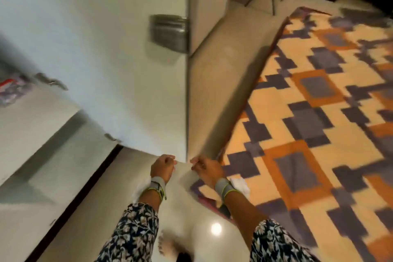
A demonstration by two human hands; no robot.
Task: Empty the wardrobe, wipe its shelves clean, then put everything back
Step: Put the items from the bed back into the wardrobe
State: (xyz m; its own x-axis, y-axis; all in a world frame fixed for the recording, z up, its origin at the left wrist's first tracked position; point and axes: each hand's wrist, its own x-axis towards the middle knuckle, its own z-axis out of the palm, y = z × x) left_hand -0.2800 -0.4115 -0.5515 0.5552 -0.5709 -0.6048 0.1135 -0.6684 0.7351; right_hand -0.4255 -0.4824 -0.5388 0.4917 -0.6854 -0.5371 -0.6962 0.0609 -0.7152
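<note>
Floral-print sleeves (136, 229) reach in from the bottom of the frame, each wrist wrapped in a grey band (157, 185) edged in yellow. A bare foot (168, 244) shows between them on glossy pale floor tiles (191, 215).

Both hands sit low at centre, close together at the bottom corner of the white wardrobe door (127, 70). The left hand (163, 166) has curled fingers, and a soft, crumpled white cloth (141, 188) shows under its wrist. Blur hides whether the fingers grip it. The right hand (207, 169) is also loosely curled; whether it pinches anything I cannot tell. A second white rag (240, 185) lies just beside its wrist on the rug (308, 134).

The door is a smooth, flat panel with a brushed metal handle (168, 33) near its edge, and it seems to stand open. At left are more plain white fronts (32, 117) with small metal pulls. A blurred red and violet bundle (10, 89) lies at the left edge.

No shelf is in view, so how much is emptied or wiped cannot be judged. The cloths suggest the wiping stage. The rug is a flat-woven piece in blocky cream, orange and slate.
</note>
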